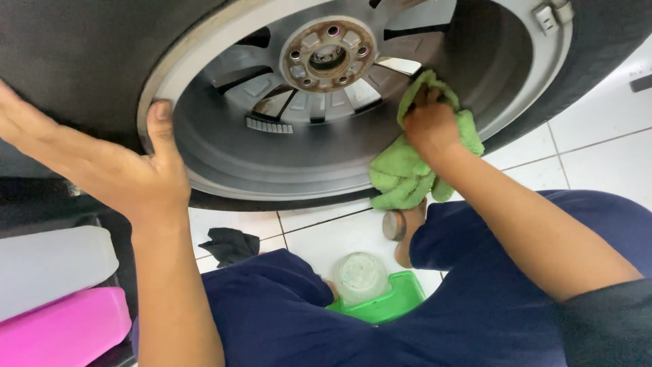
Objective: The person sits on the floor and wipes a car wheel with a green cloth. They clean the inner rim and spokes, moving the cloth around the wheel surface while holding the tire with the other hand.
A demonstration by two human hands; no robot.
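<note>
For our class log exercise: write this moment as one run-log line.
left hand: braces wheel rim | right hand: presses green cloth inside rim barrel | floor: green tub, dark rag

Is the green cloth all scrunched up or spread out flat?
Scrunched up. The green cloth bunches in thick folds under the right hand, pressed against the inside of the wheel rim.

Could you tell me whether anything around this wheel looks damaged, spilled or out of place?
The hub at the wheel's centre looks rusty brown, unlike the grey rim around it. A dark rag lies crumpled on the white floor tiles. Otherwise nothing stands out: the right hand presses a green cloth inside the rim, and the left hand steadies the edge.
</note>
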